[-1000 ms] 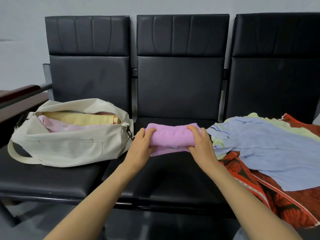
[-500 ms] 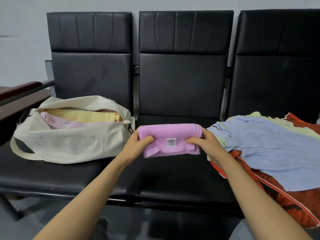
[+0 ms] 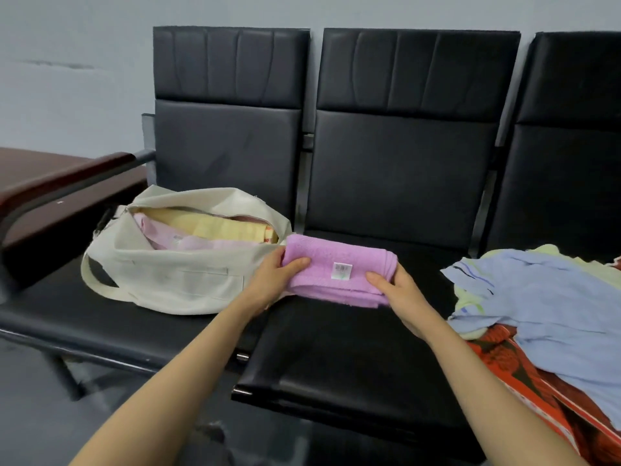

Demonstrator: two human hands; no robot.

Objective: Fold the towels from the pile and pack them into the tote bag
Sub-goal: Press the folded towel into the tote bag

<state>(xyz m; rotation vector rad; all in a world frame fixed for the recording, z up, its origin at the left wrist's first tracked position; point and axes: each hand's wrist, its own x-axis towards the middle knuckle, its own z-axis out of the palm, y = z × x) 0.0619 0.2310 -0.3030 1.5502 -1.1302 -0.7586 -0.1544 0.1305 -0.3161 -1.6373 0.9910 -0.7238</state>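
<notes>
**Folded purple towel held at both ends**

Left hand (image 3: pixel 273 286) and right hand (image 3: pixel 400 290) each pinch an end of the purple towel (image 3: pixel 339 272), thumbs on top, over the middle seat (image 3: pixel 336 348). Open tote bag (image 3: pixel 181 280) just left, already holding towels. Towel pile (image 3: pixel 551 304) lies right.
</notes>
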